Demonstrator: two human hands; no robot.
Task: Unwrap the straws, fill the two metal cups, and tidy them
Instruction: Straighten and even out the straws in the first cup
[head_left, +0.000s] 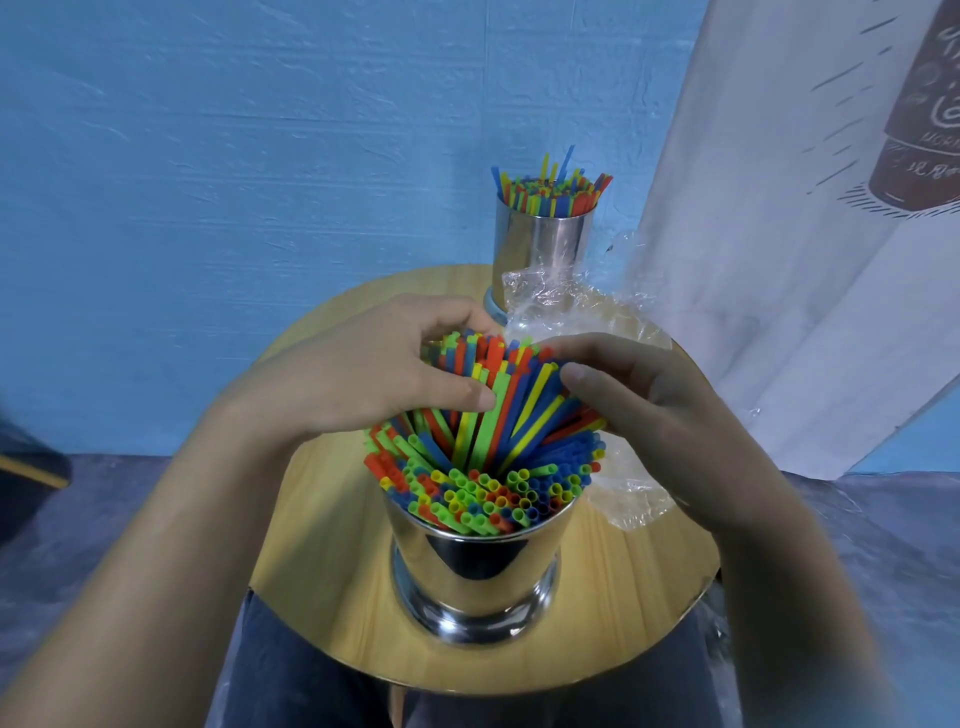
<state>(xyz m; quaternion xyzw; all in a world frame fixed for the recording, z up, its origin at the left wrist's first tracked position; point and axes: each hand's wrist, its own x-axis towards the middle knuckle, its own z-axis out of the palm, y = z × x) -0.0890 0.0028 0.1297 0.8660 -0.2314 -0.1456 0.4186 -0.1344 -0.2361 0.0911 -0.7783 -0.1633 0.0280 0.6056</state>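
A shiny metal cup (475, 577) stands near the front of a small round wooden table (322, 545), packed with coloured straws (483, 452) that lean away from me. My left hand (374, 374) curls round the left side of the straw tops, thumb pressed on them. From the right, my right hand (639, 400) curls round the same bunch. A second metal cup (543, 249) full of straws (553, 189) stands at the table's far edge.
Crumpled clear plastic wrap (571, 306) lies on the table between the two cups and under my right hand. A blue wall is behind the table. A white printed cloth (810, 234) hangs at the right. My knees show below the table's front edge.
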